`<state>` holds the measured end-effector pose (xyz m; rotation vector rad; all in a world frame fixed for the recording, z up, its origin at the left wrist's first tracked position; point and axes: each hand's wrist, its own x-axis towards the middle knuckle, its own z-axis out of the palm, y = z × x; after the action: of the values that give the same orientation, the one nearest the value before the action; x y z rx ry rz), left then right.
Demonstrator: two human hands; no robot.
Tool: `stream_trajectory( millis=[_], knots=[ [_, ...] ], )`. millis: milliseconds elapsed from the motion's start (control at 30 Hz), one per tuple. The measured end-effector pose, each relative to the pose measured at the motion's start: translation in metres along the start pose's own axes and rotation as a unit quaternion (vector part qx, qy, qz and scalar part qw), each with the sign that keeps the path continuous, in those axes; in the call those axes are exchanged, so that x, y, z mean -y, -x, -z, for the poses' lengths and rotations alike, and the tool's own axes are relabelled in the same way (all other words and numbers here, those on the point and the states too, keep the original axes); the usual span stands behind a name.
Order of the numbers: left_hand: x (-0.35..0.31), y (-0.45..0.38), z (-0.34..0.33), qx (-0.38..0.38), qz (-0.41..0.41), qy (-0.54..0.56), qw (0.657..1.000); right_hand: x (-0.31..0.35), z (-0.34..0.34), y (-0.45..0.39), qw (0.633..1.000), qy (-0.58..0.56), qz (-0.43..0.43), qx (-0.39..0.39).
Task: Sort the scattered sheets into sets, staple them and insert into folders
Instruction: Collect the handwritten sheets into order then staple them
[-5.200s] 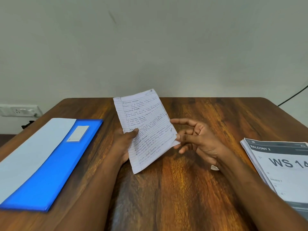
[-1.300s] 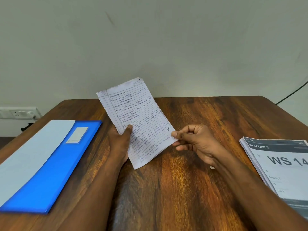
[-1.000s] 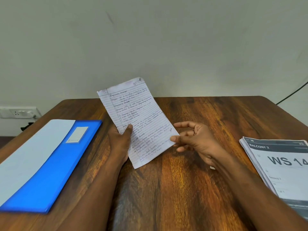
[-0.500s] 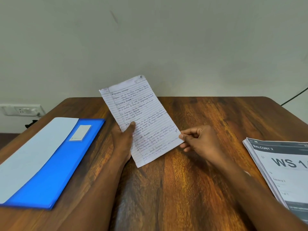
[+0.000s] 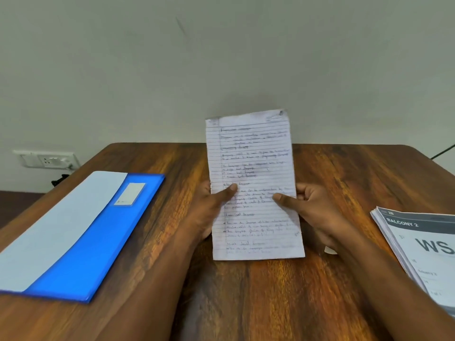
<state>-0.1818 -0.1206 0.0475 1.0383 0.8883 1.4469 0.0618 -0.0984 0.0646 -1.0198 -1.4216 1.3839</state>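
Note:
A set of lined handwritten sheets [image 5: 253, 153] stands upright above the middle of the wooden table [image 5: 246, 303]. My left hand [image 5: 211, 207] grips its left edge with the thumb across the front. My right hand [image 5: 310, 207] grips its right edge, thumb on the page. A blue folder [image 5: 93, 252] lies flat at the left, with a white sheet [image 5: 54, 222] on its left half and a small white label [image 5: 130, 193]. A stack of printed sheets [image 5: 423, 249] headed "BALCONY 2" lies at the right edge. No stapler is in view.
A wall socket [image 5: 46, 159] sits on the wall at the left, beyond the table edge. A black cable [image 5: 443, 151] runs down at the far right. A small white scrap [image 5: 330, 250] shows by my right wrist.
The handwritten sheets have turned from tilted to upright and shifted right. My right hand has moved from pinching the lower right corner to gripping the right edge.

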Motion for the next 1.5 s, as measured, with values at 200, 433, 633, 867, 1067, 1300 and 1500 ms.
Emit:
stream_trajectory(
  millis=[200, 433, 633, 867, 1067, 1300, 1500],
  knots=[
    [-0.001, 0.004, -0.01, 0.051, 0.032, 0.022, 0.998, -0.008, -0.007, -0.005, 0.995, -0.021, 0.079, -0.063],
    [-0.017, 0.008, -0.026, -0.003, -0.102, -0.094, 0.99, 0.002, -0.005, -0.004, 0.986, -0.069, 0.124, -0.085],
    [-0.031, 0.011, -0.043, 0.022, -0.141, -0.185, 0.972, 0.017, -0.008, 0.0, 0.984, -0.093, 0.141, -0.063],
    [-0.02, 0.033, -0.053, -0.034, -0.138, -0.176, 0.974, 0.022, -0.017, 0.008, 0.985, -0.004, 0.146, -0.092],
    [-0.003, 0.055, -0.047, -0.082, -0.11, -0.16, 0.977, 0.003, -0.025, 0.018, 0.989, 0.044, 0.11, -0.088],
    [-0.005, 0.064, -0.048, -0.089, -0.093, -0.177, 0.976, -0.013, -0.028, 0.025, 0.992, 0.016, 0.072, -0.1],
    [-0.02, 0.064, -0.048, -0.052, -0.07, -0.302, 0.949, -0.008, -0.026, 0.032, 0.995, 0.019, 0.047, -0.086]
  ],
)
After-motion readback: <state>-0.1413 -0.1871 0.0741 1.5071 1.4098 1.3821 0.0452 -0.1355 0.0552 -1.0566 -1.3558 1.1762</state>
